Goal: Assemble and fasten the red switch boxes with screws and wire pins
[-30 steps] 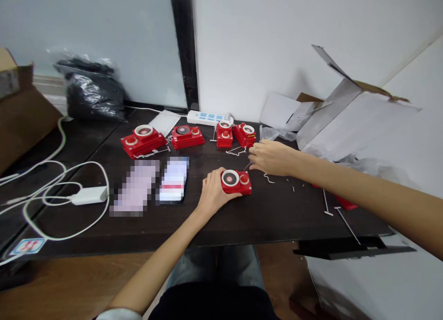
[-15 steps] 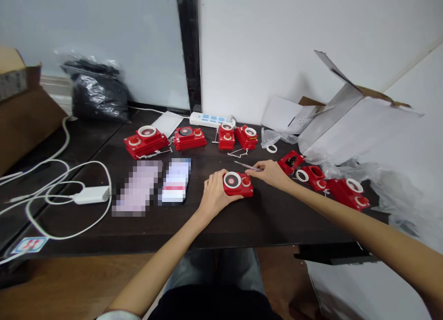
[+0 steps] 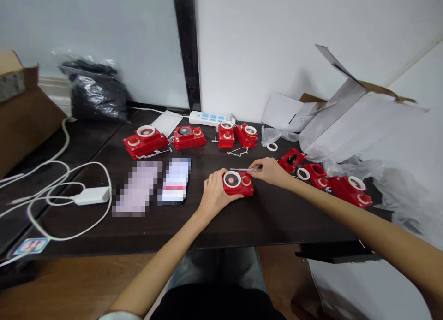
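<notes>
A small red box [image 3: 238,189] with a white-ringed round window and a red knob lies on the dark table in front of me. My left hand [image 3: 216,189] grips it from the left side, thumb along the near edge and fingers at the far edge. My right hand [image 3: 268,169] is closed on a thin screwdriver [image 3: 241,169], held almost level, its shaft pointing left along the box's far edge. Whether its tip touches the box I cannot tell. Right of my right hand lies an opened red box [image 3: 291,161] with its inside showing.
More red boxes [image 3: 189,137] stand along the back, near a white power strip [image 3: 212,118]. Two blurred-out phones [image 3: 175,180] lie left of my left hand. A white cable [image 3: 92,195] coils at far left. Plastic bags and an open carton [image 3: 342,119] occupy the right side.
The screwdriver has swung from slanting up toward the back to nearly level, its tip now farther left over the red box's far edge. My left hand stays on the box.
</notes>
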Tool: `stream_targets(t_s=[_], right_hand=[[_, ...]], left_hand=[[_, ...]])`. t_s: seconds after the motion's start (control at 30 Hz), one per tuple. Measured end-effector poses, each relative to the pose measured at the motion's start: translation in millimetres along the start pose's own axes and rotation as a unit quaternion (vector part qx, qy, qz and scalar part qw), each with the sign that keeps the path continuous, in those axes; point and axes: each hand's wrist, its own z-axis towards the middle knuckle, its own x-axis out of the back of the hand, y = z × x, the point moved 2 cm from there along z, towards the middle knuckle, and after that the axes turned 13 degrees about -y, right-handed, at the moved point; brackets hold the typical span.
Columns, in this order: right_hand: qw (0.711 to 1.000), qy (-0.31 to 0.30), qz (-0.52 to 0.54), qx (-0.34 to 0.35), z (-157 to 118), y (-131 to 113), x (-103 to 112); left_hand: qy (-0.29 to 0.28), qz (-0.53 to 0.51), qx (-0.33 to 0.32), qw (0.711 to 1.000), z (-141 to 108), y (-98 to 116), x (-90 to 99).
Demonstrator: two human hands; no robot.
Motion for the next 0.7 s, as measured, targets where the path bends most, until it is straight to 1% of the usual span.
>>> stream_targets(t_s=[0.1, 0.2, 0.3, 0.37, 0.43, 0.47, 0.5, 0.57, 0.63, 0.7], right_hand=[[0.999, -0.001, 0.011, -0.040, -2.0, 11.4, 3.8], [0.997, -0.021, -0.001, -0.075, -5.3, 27.6, 1.2], [0.995, -0.046, -0.010, -0.088, -13.2, 39.1, -0.2], [0.994, -0.073, -0.008, -0.085, -22.8, 41.3, 4.1], [0.993, -0.106, -0.003, -0.058, -36.1, 38.5, 12.3], [0.993, -0.116, -0.007, -0.028, -43.7, 35.2, 17.1], [0.993, -0.113, -0.022, 0.005, -51.7, 31.0, 22.2], [0.990, -0.083, -0.101, 0.062, -67.2, 21.6, 30.5], [0.974, -0.054, -0.204, 0.085, -80.1, 12.6, 33.9], [0.955, -0.042, -0.281, 0.090, -88.3, 5.4, 33.1]], left_hand=[[-0.004, -0.007, 0.007, 1.000, 0.1, 0.3, 0.3], [-0.010, -0.013, 0.015, 1.000, 0.5, 1.4, 1.8], [-0.010, -0.012, 0.021, 1.000, 0.9, 3.1, 3.8], [-0.010, -0.009, 0.023, 1.000, 1.1, 4.5, 4.5], [-0.010, -0.005, 0.022, 1.000, 0.9, 5.6, 4.6], [-0.009, -0.002, 0.021, 1.000, 0.8, 5.9, 4.4], [-0.008, 0.000, 0.019, 1.000, 0.6, 6.1, 4.2], [-0.006, 0.001, 0.016, 1.000, 0.3, 5.9, 3.7], [-0.004, -0.001, 0.017, 1.000, 0.0, 5.3, 3.4], [-0.003, -0.005, 0.019, 1.000, -0.1, 4.9, 3.4]])
